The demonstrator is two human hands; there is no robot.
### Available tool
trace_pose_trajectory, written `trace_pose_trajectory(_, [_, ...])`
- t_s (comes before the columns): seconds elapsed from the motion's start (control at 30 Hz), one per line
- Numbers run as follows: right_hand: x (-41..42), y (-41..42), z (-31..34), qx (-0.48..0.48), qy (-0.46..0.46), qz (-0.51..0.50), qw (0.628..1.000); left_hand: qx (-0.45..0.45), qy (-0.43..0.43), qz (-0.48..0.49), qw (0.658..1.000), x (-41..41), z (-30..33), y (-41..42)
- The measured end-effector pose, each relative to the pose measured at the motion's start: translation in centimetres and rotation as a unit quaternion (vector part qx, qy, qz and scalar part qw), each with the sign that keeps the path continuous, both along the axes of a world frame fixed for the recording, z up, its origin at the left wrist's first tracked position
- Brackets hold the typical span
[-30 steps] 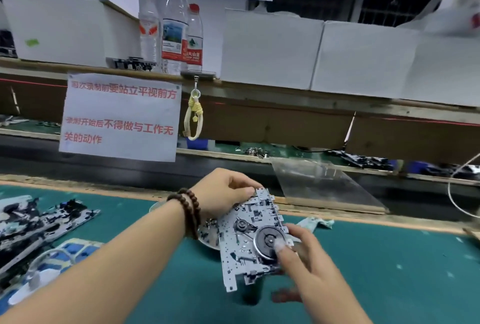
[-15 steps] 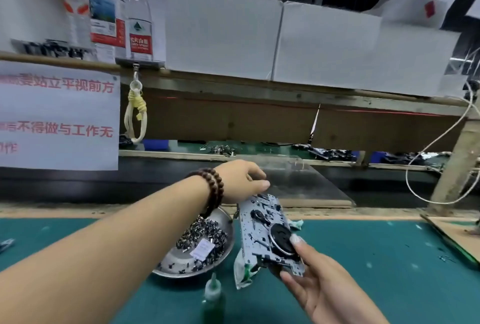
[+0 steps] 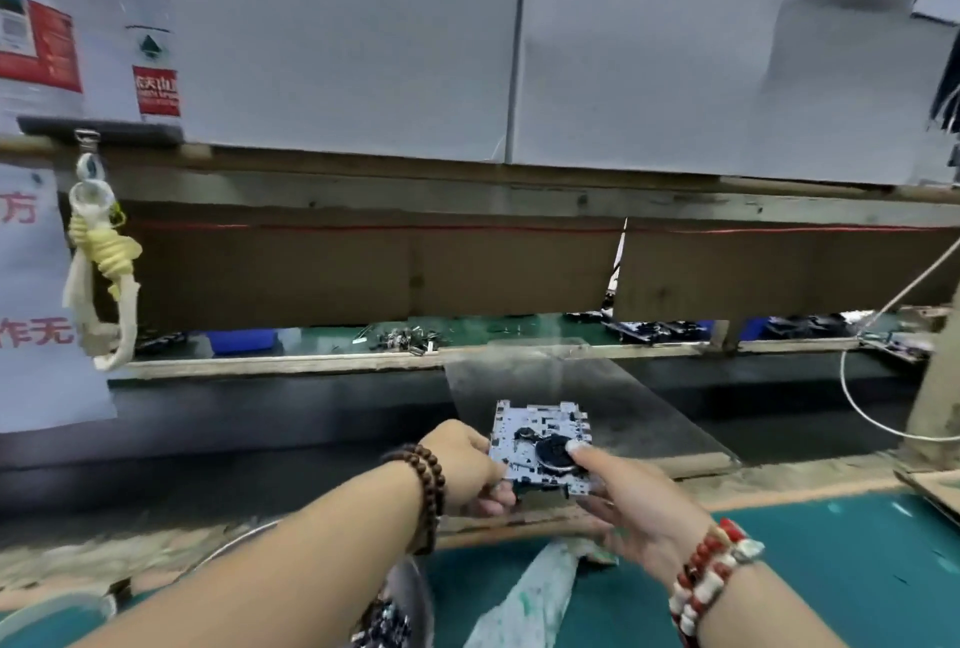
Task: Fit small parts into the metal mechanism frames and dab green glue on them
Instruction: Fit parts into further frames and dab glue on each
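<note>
Above the worktop's (image 3: 857, 554) far edge, the frame (image 3: 540, 442) is being held between both hands: left hand (image 3: 467, 465) clamping its left edge, right hand (image 3: 631, 504) gripping the right edge, thumb on top.

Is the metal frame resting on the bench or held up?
Held up: the metal frame is gripped by the left hand and right hand, above the bench.
</note>
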State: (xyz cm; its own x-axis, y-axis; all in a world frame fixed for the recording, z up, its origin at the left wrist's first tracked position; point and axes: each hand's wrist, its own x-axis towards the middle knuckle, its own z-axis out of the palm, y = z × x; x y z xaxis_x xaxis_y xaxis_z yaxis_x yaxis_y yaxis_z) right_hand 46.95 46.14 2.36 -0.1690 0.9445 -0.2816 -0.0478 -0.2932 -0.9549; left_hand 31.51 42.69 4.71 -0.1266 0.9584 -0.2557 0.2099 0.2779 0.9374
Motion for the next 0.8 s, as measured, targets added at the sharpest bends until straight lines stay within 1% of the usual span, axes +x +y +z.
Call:
trace_pose_trajectory(0.03, [-0.1, 1.4, -0.3, -0.002, -0.039, 0.009, 0.999, -0.014, 0.006, 0.001, 1.0, -0.2, -0.4, 1.2])
trace_pose_trajectory(0.1, [-0.3, 3.9, -0.9, -0.011, -0.075, 0.019, 0.997, -0.033, 0.028, -0.006, 0.999, -0.5, -1.1, 3.5])
trace_pose_trajectory(0.17, [-0.8, 5.9, -1.3, -0.019, -0.069, -0.002, 0.997, -0.047, 0.041, -0.001, 0.998, -0.5, -1.5, 5.3])
trace_pose_trajectory(0.23, [-1.3, 7.3, -1.3, -0.007, -0.014, -0.041, 0.999, -0.02, 0.069, 0.009, 0.997, -0.3, -1.2, 6.1])
trace_pose_trajectory(0.27, [-1.5, 8.0, -1.5, -0.004, 0.009, -0.055, 0.998, 0.006, 0.099, 0.014, 0.995, -0.3, -1.1, 6.1])
trace_pose_trajectory(0.3, [-1.6, 8.3, -1.8, 0.009, -0.006, -0.061, 0.998, 0.029, 0.159, 0.008, 0.987, -0.5, -1.0, 5.6])
trace_pose_trajectory(0.33, [-1.2, 8.4, -2.2, 0.038, -0.067, -0.061, 0.995, 0.059, 0.231, 0.003, 0.971, -0.7, -0.9, 4.6])
trace_pose_trajectory(0.37, [-0.9, 8.3, -2.6, 0.082, -0.143, -0.065, 0.984, 0.097, 0.276, 0.007, 0.956, -0.7, -0.9, 3.1])
trace_pose_trajectory(0.4, [-0.5, 7.9, -2.7, 0.132, -0.205, -0.063, 0.968, 0.131, 0.294, 0.01, 0.947, -0.8, -0.9, 1.3])
trace_pose_trajectory(0.43, [-0.4, 6.9, -2.4, 0.158, -0.215, -0.054, 0.962, 0.159, 0.294, 0.011, 0.943, -0.9, -0.9, -0.5])
trace_pose_trajectory(0.53, [-1.4, 2.4, 0.0, 0.19, -0.152, 0.005, 0.97, 0.198, 0.274, 0.044, 0.94, -1.6, -0.5, -6.4])
trace_pose_trajectory(0.6, [-2.9, -1.3, 2.6, 0.223, -0.116, 0.056, 0.966, 0.22, 0.269, 0.075, 0.935, -2.7, 0.5, -10.4])
trace_pose_trajectory(0.67, [-4.4, -5.1, 5.6, 0.279, -0.103, 0.123, 0.947, 0.249, 0.281, 0.117, 0.919, -4.1, 1.5, -14.4])
trace_pose_trajectory(0.73, [-5.9, -8.6, 8.1, 0.335, -0.126, 0.183, 0.916, 0.278, 0.305, 0.166, 0.896, -5.7, 1.9, -18.5])
trace_pose_trajectory(0.8, [-8.0, -12.6, 10.4, 0.394, -0.151, 0.229, 0.877, 0.284, 0.347, 0.209, 0.869, -7.8, 1.1, -22.2])
